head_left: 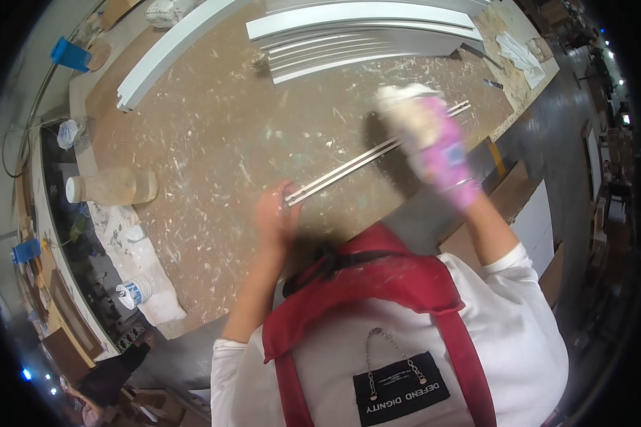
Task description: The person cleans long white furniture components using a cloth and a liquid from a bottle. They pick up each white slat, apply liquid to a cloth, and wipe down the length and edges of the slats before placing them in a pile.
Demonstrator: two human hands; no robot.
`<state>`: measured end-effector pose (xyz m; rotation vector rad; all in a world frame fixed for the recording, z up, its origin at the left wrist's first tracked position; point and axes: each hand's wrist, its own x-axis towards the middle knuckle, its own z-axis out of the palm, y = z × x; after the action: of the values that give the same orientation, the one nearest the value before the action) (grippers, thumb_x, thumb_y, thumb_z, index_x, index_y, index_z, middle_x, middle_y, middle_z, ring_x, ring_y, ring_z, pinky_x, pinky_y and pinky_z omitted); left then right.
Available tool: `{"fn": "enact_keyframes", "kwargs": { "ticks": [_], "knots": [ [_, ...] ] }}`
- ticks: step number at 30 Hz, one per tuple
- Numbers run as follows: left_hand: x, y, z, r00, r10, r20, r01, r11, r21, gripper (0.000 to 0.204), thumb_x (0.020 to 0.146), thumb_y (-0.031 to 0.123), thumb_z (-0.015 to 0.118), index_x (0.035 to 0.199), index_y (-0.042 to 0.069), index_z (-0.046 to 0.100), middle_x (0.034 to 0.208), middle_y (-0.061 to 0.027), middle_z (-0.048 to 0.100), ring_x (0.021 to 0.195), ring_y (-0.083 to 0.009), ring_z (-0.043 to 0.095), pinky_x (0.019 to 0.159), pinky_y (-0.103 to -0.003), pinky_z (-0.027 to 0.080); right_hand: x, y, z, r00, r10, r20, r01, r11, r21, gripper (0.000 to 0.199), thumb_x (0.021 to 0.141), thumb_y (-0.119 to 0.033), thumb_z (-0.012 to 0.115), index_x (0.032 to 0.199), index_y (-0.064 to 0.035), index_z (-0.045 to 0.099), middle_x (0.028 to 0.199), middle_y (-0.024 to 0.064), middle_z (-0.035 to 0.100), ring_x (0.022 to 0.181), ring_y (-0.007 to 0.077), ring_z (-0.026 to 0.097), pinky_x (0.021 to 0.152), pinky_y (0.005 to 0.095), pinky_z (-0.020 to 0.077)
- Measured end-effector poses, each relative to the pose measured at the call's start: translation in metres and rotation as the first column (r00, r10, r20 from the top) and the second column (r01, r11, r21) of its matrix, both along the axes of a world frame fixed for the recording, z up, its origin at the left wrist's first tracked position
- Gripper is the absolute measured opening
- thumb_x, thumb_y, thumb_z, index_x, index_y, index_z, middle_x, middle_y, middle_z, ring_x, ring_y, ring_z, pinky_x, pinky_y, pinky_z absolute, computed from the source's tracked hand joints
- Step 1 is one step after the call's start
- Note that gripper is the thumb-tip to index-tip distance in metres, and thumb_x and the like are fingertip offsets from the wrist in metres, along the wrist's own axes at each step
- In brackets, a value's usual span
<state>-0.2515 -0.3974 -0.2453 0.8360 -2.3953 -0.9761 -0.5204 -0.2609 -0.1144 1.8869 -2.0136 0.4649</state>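
Observation:
A long, narrow white strip (356,165) with a groove along it slants across the worktable, its near end at my left hand (274,217). That hand is bare, with its fingers closed round the strip's end. Over the strip's far part is my right hand (438,146), in a pink patterned glove and smeared by motion. At its front is a white and cream patch, perhaps a cloth or part of the glove; I cannot make out which. The right fingers do not show, and the glove hides a stretch of the strip.
The brown worktable (214,142) is flecked with paint. White mouldings (363,28) are stacked at its far side, with a longer white piece (171,53) to their left. A bottle of cloudy liquid (114,186) and a small white tub (134,292) sit at left. A rag (520,60) lies far right.

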Motion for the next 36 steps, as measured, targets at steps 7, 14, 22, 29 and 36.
{"fn": "enact_keyframes", "kwargs": {
  "ticks": [7, 14, 22, 29, 36],
  "knots": [
    [0.002, -0.009, 0.000, 0.994, -0.093, -0.059, 0.082, 0.982, -0.172, 0.025, 0.074, 0.012, 0.069, 0.096, 0.005, 0.063, 0.090, -0.0133, 0.062, 0.083, -0.0309, 0.057, 0.076, -0.039, 0.045, 0.093, -0.033, -0.077, 0.949, 0.124, 0.289, -0.184, 0.964, 0.191, 0.029, 0.084, -0.022, 0.053, 0.108, -0.0067, 0.058, 0.101, 0.0082, 0.062, 0.093, 0.0233, 0.060, 0.085, 0.0387, 0.0485],
    [-0.011, -0.002, 0.011, 0.991, -0.053, -0.126, 0.041, 0.994, -0.101, 0.020, 0.071, 0.010, 0.073, 0.089, 0.004, 0.066, 0.085, -0.0117, 0.060, 0.082, -0.0298, 0.055, 0.072, -0.038, 0.043, -0.001, 0.011, -0.062, 0.965, -0.134, 0.227, 0.063, 0.954, 0.294, 0.010, 0.082, -0.019, 0.055, 0.082, -0.0090, 0.055, 0.080, 0.0073, 0.058, 0.072, 0.0241, 0.058, 0.063, 0.0398, 0.0453],
    [-0.003, 0.001, 0.021, 0.998, -0.034, -0.054, 0.037, 0.998, 0.059, 0.017, 0.075, 0.004, 0.069, 0.090, 0.002, 0.062, 0.088, -0.0143, 0.060, 0.084, -0.0311, 0.056, 0.075, -0.040, 0.044, -0.001, 0.011, -0.073, 0.965, -0.236, 0.112, 0.198, 0.940, 0.278, 0.027, 0.080, -0.024, 0.052, 0.100, -0.0086, 0.060, 0.081, 0.0105, 0.060, 0.079, 0.0277, 0.060, 0.075, 0.0402, 0.0478],
    [-0.003, -0.015, 0.016, 0.992, -0.113, -0.057, 0.101, 0.978, -0.182, 0.026, 0.077, 0.001, 0.066, 0.103, 0.005, 0.064, 0.097, -0.0162, 0.059, 0.086, -0.0326, 0.057, 0.074, -0.038, 0.046, -0.211, 0.152, -0.068, 0.661, -0.656, 0.364, 0.629, 0.749, 0.209, 0.020, 0.087, -0.011, 0.052, 0.102, -0.0096, 0.066, 0.097, 0.0107, 0.067, 0.089, 0.0268, 0.063, 0.080, 0.0318, 0.0494],
    [-0.005, -0.020, 0.053, 0.999, -0.047, 0.023, 0.047, 0.999, 0.009, 0.042, 0.078, -0.001, 0.066, 0.118, 0.009, 0.060, 0.121, -0.0146, 0.052, 0.106, -0.0284, 0.056, 0.083, -0.036, 0.047, -0.125, 0.134, -0.098, 0.218, -0.108, 0.970, 0.647, 0.760, -0.060, 0.029, 0.089, -0.020, 0.062, 0.111, -0.0020, 0.058, 0.105, 0.0036, 0.058, 0.097, 0.0127, 0.054, 0.086, 0.0261, 0.0425]
  ]
}}
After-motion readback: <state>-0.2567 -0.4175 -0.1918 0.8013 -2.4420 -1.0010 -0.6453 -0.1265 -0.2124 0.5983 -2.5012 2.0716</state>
